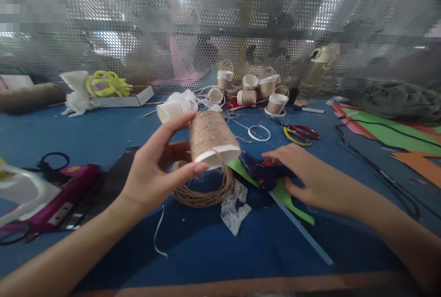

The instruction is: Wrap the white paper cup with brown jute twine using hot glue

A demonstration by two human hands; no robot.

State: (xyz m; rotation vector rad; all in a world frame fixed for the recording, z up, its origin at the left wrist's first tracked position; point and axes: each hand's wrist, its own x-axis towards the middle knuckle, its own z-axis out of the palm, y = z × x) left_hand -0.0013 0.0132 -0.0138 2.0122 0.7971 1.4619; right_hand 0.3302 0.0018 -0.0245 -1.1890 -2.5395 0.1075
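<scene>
My left hand [155, 163] is closed around a paper cup [210, 134] wrapped in brown twine, tilted with its white rim facing down and toward me. Below the cup lies a coil of brown twine [198, 198], partly hidden by it. My right hand [306, 170] has its thumb and fingers around the handle of a dark blue glue gun [263, 170], which rests low over a green paper strip [285, 198]. A long translucent glue stick [303, 230] sticks out of the gun toward the front edge. Scraps of white lace [236, 207] lie beside the coil.
Several twine-wrapped cups [268, 85] stand at the back, near a stack of white paper cups [175, 109]. Scissors [301, 134] and a white ring [259, 133] lie mid-table. Coloured paper sheets [389, 127] and a black cable [375, 173] are right; a magenta device [65, 196] is left.
</scene>
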